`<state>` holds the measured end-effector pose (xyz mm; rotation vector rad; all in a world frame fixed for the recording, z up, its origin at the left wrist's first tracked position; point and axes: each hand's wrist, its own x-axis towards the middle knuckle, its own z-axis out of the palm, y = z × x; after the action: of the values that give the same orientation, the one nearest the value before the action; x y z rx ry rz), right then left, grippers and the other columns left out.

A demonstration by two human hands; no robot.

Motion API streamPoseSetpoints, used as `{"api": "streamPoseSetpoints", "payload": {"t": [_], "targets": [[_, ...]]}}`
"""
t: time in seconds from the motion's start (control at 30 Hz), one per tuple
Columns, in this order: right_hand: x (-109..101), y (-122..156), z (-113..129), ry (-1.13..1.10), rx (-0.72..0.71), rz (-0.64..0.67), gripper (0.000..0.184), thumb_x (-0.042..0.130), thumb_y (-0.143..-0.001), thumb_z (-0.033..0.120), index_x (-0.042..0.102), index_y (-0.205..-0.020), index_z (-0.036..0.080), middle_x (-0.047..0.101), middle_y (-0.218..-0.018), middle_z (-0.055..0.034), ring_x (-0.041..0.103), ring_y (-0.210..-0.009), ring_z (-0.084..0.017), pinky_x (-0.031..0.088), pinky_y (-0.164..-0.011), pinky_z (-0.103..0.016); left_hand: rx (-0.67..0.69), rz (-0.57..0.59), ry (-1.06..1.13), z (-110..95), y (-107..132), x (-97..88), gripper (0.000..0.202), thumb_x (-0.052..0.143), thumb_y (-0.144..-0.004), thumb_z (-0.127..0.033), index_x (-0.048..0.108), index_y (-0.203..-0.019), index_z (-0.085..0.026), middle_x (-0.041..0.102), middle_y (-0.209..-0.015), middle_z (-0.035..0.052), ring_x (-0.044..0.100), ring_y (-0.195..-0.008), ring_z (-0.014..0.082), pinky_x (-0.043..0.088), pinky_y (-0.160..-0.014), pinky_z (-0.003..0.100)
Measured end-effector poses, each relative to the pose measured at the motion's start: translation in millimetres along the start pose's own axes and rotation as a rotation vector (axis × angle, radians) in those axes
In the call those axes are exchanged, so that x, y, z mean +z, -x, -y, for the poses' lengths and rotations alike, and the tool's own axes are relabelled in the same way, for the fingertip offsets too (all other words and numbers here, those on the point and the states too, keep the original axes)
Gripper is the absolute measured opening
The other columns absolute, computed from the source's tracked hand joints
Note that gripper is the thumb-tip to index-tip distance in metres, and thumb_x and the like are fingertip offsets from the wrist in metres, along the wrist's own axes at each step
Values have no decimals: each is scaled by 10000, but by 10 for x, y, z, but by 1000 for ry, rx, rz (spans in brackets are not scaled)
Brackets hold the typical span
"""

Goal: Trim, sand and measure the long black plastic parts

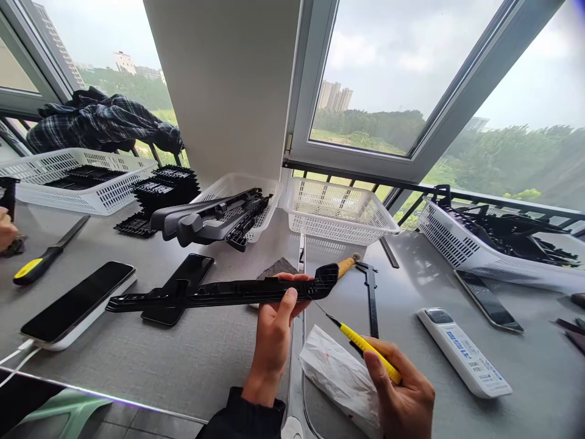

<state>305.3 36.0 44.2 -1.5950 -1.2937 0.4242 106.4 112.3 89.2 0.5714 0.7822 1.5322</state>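
My left hand [278, 317] grips a long black plastic trim part [228, 291] near its wider right end, thumb on top. The part is held level above the table, its ribbed side towards me. In my right hand [402, 390] is a yellow utility knife [365, 344], closed between thumb and fingers. Its thin blade points up and left, close to the part's edge by my left fingers; I cannot tell whether it touches. Under the knife lies a crumpled white plastic bag [336, 372]. Behind the part's right end shows a wooden handle [348, 264], next to a black caliper [371, 299].
White baskets [340, 228] line the back; one [457, 244] at right holds black parts. Grey-black trim parts [205, 222] rest across another. Phones, a file [50, 256] and a white box-shaped device [464, 350] lie around. Another person's hand [6, 230] is at far left.
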Motion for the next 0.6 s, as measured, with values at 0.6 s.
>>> {"api": "streamPoseSetpoints", "payload": {"t": [0.6], "targets": [[44, 14, 12, -2, 83, -106, 607, 740, -865, 777, 861, -825, 184, 749, -727, -45, 643, -651, -210, 517, -624, -273, -13, 26, 14, -18, 15, 7, 389, 868, -897, -472, 702, -1145, -223, 820, -1241, 90, 746, -1263, 310, 613, -1088, 470]]}}
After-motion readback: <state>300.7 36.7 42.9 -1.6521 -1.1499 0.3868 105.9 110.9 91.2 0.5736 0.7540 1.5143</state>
